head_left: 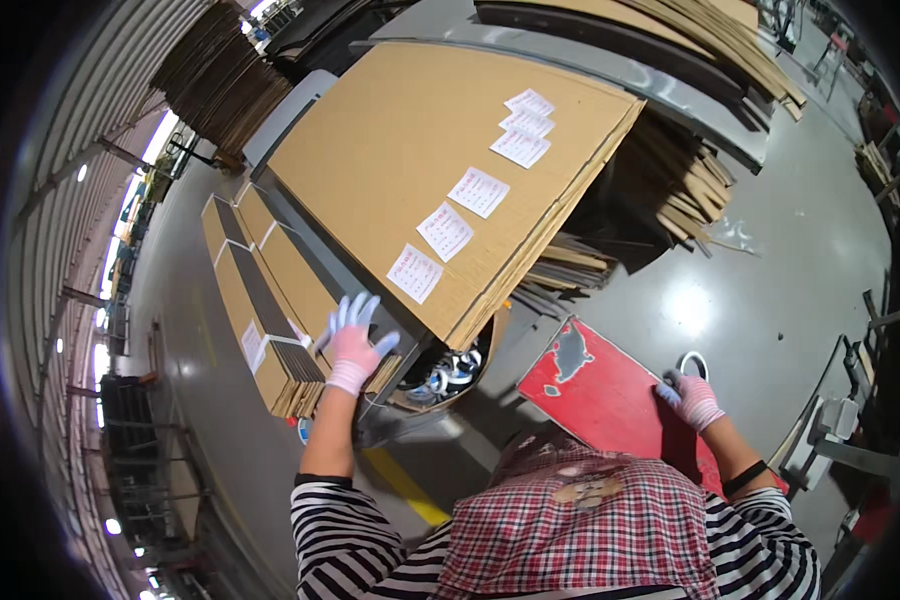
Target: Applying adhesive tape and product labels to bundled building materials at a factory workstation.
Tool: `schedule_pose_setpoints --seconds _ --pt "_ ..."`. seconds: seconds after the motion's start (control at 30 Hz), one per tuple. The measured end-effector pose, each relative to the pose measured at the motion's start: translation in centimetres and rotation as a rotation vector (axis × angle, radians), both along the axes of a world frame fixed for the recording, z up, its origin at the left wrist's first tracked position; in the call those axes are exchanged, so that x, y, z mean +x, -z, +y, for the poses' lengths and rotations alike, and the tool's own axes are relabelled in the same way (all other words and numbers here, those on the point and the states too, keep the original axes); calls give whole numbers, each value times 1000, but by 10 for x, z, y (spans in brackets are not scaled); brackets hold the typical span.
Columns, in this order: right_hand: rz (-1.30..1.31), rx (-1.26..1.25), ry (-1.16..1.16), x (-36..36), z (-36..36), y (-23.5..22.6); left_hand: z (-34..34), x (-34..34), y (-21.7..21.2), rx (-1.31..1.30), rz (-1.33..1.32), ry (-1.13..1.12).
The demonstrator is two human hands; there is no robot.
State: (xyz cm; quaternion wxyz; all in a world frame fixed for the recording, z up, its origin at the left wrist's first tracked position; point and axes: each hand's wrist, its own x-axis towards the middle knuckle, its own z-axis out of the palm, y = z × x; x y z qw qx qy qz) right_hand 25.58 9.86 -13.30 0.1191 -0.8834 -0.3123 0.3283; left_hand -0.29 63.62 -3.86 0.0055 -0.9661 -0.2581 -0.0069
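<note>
left hand (pixel 353 348): gloved, my fingers (pixel 355 310) spread apart, nothing clamped. It sits at the near corner of the cardboard stack, above the bundle of folded cartons (pixel 270 330).
right hand (pixel 690 398): gloved, fingers curled together over the far edge of the red board (pixel 610 395), at 3 o'clock from my left. Can't tell whether it's a firm grip or just resting.
cardboard stack (pixel 420 140): big flat brown sheets, 12 o'clock from my left hand, edges fanned on the right side.
paper labels (pixel 445 230): white slips in a diagonal row on the top sheet, running from 1 o'clock of my left hand up toward the far corner.
red board: scuffed paint, tilted, just in front of my chest at right.
white ring (pixel 692 362): on the floor, just beyond my right fingers.
floor (pixel 790 250): grey, glossy, loose cardboard strips (pixel 690 190) at 1 o'clock.
</note>
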Motion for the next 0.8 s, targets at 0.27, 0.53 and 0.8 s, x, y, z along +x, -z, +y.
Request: schedule_pose_setpoints --seconds 0.27,0.53,0.8 --pt "266 560 -203 -38 109 -32 19 91 32 42 33 247" --pt "1672 952 1018 -85 304 59 54 106 45 -335 -330 135" --pt "1760 1161 1136 -103 291 13 10 95 33 -392 -255 192"
